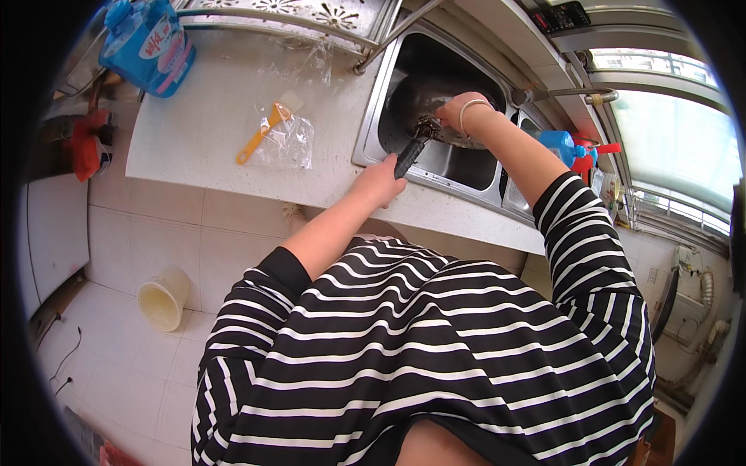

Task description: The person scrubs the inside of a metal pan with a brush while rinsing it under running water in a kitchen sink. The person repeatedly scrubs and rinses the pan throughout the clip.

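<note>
My left hand (380,180) is closed on the black ribbed handle (410,158) of a tool that reaches into the near basin of a stainless steel sink (373,137). At the handle's far end is a dark, tangled clump (428,126); whether it is part of the tool or debris, I cannot tell. My right hand (460,112), with a light bangle at the wrist, is over the basin with its fingers at or near this clump. Whether those fingers grip something is hidden. Below my right hand lies something shiny and wet-looking in the basin, its shape unclear.
Left of the sink, an orange-handled brush (260,135) lies by clear plastic wrap (297,145) on the white counter (198,122). A blue detergent bottle (157,55) stands at the counter's far left. A metal rack (280,18) borders the back. The faucet (559,93) is beyond my right hand.
</note>
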The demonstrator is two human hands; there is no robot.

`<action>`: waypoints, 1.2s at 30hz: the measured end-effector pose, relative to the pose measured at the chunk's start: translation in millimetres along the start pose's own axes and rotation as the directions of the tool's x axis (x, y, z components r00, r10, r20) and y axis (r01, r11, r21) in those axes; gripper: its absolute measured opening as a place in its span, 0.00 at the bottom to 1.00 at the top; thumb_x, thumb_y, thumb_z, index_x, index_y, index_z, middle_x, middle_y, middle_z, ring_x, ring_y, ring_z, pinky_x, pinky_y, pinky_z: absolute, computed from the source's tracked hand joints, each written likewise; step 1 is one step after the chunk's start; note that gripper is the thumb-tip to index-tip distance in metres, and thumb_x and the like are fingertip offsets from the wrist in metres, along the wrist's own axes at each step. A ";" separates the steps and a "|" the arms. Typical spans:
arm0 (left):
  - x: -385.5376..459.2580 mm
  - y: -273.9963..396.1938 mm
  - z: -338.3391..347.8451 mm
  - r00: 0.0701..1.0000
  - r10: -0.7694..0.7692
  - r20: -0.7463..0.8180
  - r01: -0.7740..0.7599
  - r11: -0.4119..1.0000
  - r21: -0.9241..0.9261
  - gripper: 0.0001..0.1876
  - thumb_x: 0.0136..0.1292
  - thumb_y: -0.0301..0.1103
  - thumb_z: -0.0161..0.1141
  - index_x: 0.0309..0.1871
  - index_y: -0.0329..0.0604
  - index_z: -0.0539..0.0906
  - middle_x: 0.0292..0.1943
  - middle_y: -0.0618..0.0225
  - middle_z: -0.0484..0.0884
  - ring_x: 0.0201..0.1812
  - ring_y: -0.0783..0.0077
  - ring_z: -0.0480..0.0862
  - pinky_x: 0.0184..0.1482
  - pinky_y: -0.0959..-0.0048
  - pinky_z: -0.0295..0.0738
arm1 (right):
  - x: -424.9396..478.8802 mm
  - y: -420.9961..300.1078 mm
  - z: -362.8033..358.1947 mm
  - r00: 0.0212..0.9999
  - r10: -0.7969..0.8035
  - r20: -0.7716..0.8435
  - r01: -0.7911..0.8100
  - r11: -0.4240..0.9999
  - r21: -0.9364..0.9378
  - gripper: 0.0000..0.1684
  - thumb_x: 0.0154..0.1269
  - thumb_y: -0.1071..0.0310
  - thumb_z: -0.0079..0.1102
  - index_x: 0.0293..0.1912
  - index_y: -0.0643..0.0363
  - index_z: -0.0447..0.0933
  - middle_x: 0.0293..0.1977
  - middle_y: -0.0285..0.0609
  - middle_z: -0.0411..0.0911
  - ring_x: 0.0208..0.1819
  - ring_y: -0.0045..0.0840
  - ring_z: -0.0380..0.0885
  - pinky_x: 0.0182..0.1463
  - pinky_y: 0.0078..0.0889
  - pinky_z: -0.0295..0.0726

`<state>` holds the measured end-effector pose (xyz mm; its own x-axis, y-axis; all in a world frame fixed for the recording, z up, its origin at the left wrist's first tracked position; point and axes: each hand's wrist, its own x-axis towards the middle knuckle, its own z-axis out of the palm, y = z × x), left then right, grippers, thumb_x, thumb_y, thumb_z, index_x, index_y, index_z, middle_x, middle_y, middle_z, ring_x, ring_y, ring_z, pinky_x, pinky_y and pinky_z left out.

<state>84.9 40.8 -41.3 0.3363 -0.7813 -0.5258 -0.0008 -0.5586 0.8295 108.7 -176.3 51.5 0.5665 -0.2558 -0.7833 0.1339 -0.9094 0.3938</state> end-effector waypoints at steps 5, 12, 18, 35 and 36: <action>-4.0 0.5 0.6 1.000 -0.005 -0.013 0.004 1.000 -0.029 0.35 0.59 0.39 0.58 0.70 0.41 0.60 0.28 0.56 0.82 0.17 0.66 0.80 0.23 0.69 0.76 | 23.2 6.4 -0.8 0.986 -0.160 0.052 0.166 0.973 -0.158 0.14 0.65 0.56 0.52 0.48 0.44 0.79 0.40 0.40 0.82 0.43 0.38 0.81 0.44 0.41 0.79; -5.5 -4.9 7.3 0.994 0.009 -0.110 -0.011 1.000 -0.015 0.24 0.57 0.39 0.57 0.57 0.42 0.70 0.27 0.57 0.82 0.24 0.60 0.83 0.30 0.62 0.77 | 31.1 3.0 -15.0 0.970 -0.197 0.142 0.220 0.961 -0.167 0.18 0.62 0.52 0.54 0.50 0.43 0.79 0.46 0.36 0.81 0.49 0.36 0.79 0.47 0.42 0.79; -3.0 -6.4 9.6 0.992 -0.006 -0.128 -0.001 0.998 -0.055 0.34 0.58 0.40 0.61 0.68 0.44 0.65 0.29 0.55 0.82 0.18 0.64 0.79 0.25 0.67 0.76 | 27.9 7.1 -6.8 0.979 -0.202 0.032 0.205 0.965 -0.165 0.17 0.64 0.49 0.52 0.45 0.46 0.80 0.41 0.40 0.82 0.45 0.39 0.81 0.46 0.42 0.79; -8.4 -1.9 10.7 0.990 -0.028 -0.136 0.020 0.998 -0.061 0.25 0.57 0.39 0.58 0.58 0.43 0.71 0.29 0.57 0.83 0.22 0.63 0.81 0.28 0.65 0.76 | 8.4 1.3 -1.7 0.986 -0.138 -0.090 0.119 0.975 -0.189 0.18 0.65 0.48 0.53 0.44 0.47 0.81 0.39 0.39 0.83 0.44 0.35 0.82 0.43 0.41 0.81; -9.0 -1.2 10.7 0.990 -0.018 -0.140 0.011 0.999 -0.053 0.25 0.57 0.39 0.58 0.58 0.43 0.71 0.29 0.57 0.83 0.22 0.63 0.81 0.28 0.64 0.76 | 8.0 0.2 -1.5 0.985 -0.149 -0.086 0.132 0.975 -0.179 0.18 0.65 0.48 0.53 0.43 0.47 0.81 0.39 0.39 0.83 0.44 0.35 0.82 0.43 0.41 0.81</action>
<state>71.8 45.6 -39.5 0.4645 -0.7243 -0.5096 0.0525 -0.5519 0.8323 114.5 -178.1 46.1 0.6084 -0.0883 -0.7887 0.3509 -0.8614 0.3671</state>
